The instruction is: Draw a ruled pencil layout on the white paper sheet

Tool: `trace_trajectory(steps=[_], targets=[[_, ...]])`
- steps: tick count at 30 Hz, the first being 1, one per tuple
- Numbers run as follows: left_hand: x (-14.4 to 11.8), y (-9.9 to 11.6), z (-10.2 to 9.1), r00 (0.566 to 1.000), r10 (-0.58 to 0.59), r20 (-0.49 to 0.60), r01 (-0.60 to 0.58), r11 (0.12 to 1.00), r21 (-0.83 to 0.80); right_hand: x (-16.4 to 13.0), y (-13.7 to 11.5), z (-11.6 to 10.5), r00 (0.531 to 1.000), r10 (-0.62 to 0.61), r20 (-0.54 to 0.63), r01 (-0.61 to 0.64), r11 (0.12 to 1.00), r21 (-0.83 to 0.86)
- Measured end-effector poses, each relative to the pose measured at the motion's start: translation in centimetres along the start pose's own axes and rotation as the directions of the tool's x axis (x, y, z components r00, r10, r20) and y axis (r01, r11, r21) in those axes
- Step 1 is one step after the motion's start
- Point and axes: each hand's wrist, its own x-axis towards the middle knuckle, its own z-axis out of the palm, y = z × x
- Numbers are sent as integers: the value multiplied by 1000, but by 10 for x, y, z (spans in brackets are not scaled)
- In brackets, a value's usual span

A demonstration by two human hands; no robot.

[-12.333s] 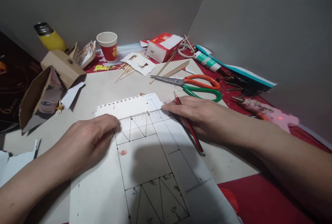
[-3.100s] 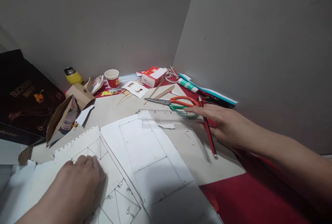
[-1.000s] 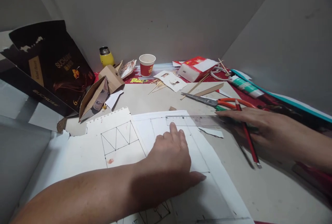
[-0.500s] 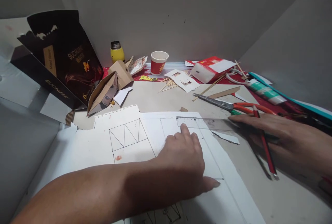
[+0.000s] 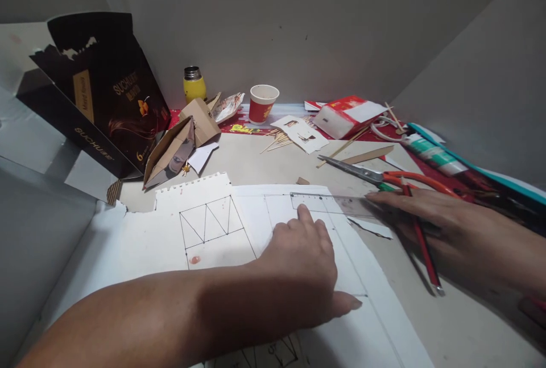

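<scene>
Left hand (image 5: 305,260): lying flat, fingers spread open, pressing on the white sheet (image 5: 341,254); forefinger is touching the near edge of the ruler (image 5: 333,204).
Right hand (image 5: 443,223): resting palm down on the ruler's right end, fingers loosely closing round a red pencil (image 5: 420,237) that is slanting toward the person.
Ruler: clear plastic, thin, straight, lying across the sheet's far edge.
White sheet: matte paper, faint ruled rectangles; it is overlapping a torn-edged sheet (image 5: 200,220) bearing black triangle lines and a pink stain.
Scissors (image 5: 384,177): steel blades, orange and green loops, lying just beyond the ruler.
Table (image 5: 256,160): pale, smooth, scuffed; red cloth showing along the far edge.
Far clutter: red paper cup (image 5: 263,103), yellow flask (image 5: 194,83), brown cardboard pieces (image 5: 179,140), dark glossy box (image 5: 102,95), wooden sticks (image 5: 277,140).
Room: plain grey walls are meeting in a corner.
</scene>
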Motion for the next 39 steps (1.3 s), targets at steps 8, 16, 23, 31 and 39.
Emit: trace_trajectory(steps=[8, 16, 23, 31, 39], targets=[[2, 0, -3, 999, -21, 35, 21, 1000, -3, 1, 8, 1, 990, -126, 64, 124, 992, 35], [3, 1, -1, 999, -28, 23, 28, 1000, 2, 0, 12, -1, 981, -193, 24, 192, 981, 37], [3, 0, -3, 999, -17, 43, 17, 1000, -3, -1, 10, -1, 990, -118, 78, 116, 993, 37], [1, 1, -3, 1000, -16, 21, 16, 1000, 4, -3, 10, -3, 991, -99, 92, 98, 995, 7], [1, -1, 6, 999, 7, -52, -6, 1000, 12, -13, 24, -6, 995, -98, 11, 99, 993, -58]])
